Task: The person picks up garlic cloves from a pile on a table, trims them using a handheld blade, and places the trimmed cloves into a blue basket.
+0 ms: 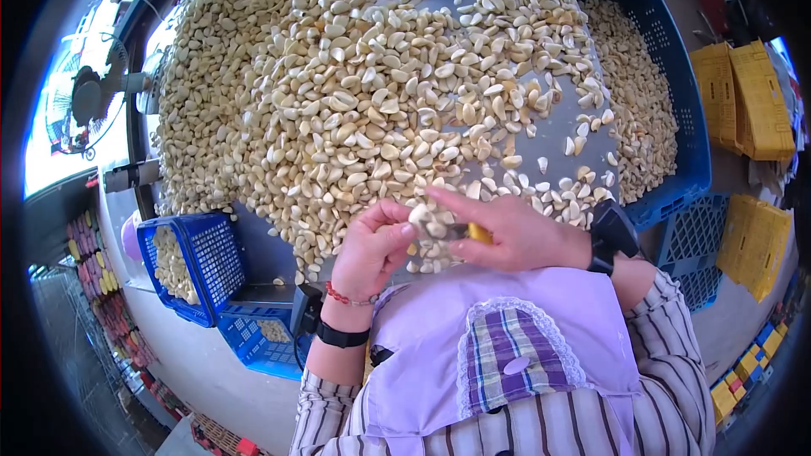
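Note:
My left hand (369, 247) is closed in a pinch at the near edge of the pile, with a pale garlic clove (418, 214) at its fingertips. Facing it, my right hand (517, 235) wraps round the yellow handle (480, 233) of a small knife, index finger stretched forward. The blade, greyish and blurred, points toward the left hand; its tip is hard to make out. Peeled garlic cloves (355, 110) cover most of the grey metal table (553, 152) in front of me, and several lie just below the two hands.
A large blue crate (693, 118) full of smaller cloves stands to the right. On the left is a blue basket (215, 257) with cloves, above another blue basket (258, 346). Yellow crates (743, 97) stand far right; a fan (93, 97) is at far left.

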`<control>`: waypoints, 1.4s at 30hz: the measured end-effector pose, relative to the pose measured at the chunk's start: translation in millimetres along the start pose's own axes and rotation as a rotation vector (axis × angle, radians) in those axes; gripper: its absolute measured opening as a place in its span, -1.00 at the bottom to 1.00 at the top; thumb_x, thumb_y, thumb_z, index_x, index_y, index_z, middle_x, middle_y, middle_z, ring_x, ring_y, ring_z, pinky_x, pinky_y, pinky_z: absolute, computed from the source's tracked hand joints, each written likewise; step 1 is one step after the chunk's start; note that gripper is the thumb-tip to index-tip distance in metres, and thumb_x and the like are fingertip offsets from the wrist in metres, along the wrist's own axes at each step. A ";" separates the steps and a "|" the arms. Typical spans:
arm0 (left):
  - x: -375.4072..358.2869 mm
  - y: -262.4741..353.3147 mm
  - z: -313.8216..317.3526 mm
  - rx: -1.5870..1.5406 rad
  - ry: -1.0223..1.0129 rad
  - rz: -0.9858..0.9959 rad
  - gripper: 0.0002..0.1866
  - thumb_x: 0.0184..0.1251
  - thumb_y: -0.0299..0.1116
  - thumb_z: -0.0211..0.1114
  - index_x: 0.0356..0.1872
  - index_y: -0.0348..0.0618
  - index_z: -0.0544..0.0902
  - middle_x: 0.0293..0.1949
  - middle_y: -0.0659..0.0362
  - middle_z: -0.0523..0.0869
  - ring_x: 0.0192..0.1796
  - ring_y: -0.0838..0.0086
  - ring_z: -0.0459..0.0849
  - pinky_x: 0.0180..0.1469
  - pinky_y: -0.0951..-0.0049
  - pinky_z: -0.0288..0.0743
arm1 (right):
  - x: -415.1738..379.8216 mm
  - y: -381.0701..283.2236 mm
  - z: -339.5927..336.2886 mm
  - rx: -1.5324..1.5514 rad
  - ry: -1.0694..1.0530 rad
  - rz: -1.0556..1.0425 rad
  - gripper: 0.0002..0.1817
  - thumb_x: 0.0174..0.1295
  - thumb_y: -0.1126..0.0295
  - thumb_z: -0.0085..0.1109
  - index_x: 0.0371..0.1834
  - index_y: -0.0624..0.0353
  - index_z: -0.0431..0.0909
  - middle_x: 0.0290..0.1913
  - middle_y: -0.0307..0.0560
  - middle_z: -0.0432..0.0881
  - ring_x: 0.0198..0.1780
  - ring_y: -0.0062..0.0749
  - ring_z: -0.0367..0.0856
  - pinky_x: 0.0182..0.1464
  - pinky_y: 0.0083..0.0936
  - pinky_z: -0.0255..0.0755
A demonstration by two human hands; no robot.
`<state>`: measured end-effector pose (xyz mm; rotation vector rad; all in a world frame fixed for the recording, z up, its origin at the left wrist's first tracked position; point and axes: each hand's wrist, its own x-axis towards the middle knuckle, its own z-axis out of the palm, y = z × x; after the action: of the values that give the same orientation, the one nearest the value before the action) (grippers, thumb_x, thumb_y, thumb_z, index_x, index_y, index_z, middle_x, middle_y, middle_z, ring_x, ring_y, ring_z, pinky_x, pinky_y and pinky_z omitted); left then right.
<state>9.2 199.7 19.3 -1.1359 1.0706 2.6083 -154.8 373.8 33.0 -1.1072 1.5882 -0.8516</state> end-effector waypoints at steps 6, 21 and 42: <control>-5.3 4.2 13.6 -0.139 -0.177 -0.033 -0.77 0.21 -0.50 0.32 -0.12 -0.19 0.55 -0.51 0.33 0.54 -0.66 0.77 0.29 -0.68 0.74 0.05 | 12.0 7.4 7.5 0.019 0.201 -0.072 -0.36 0.26 0.12 0.08 0.41 -0.03 0.23 -0.40 0.04 0.64 -0.41 -0.19 0.64 -0.34 -0.37 0.48; 5.8 6.3 50.5 0.306 0.201 0.526 -0.79 0.07 -0.69 0.35 -0.33 -0.23 0.51 -0.31 0.18 0.64 -0.41 0.66 0.57 -0.44 0.70 0.44 | 1.2 -17.3 -8.4 0.478 0.102 -0.065 -0.32 0.36 0.15 0.04 0.49 0.03 0.05 -0.17 -0.05 0.59 -0.31 -0.54 0.52 -0.20 -0.55 0.42; -138.9 171.2 -291.9 1.359 1.974 0.496 -0.63 0.18 -0.36 0.26 -0.01 -0.28 0.51 -0.10 -0.02 0.53 -0.03 0.21 0.44 -0.02 0.26 0.29 | 13.1 12.0 -29.2 0.999 0.449 0.133 -0.51 0.42 0.36 -0.15 0.42 0.09 0.20 -0.46 -0.29 0.48 -0.63 -0.73 0.36 -0.56 -0.78 0.32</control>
<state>225.1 -90.9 71.5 -2.5075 2.4833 -0.6071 -187.3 365.9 25.8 -0.0942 1.2577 -1.6216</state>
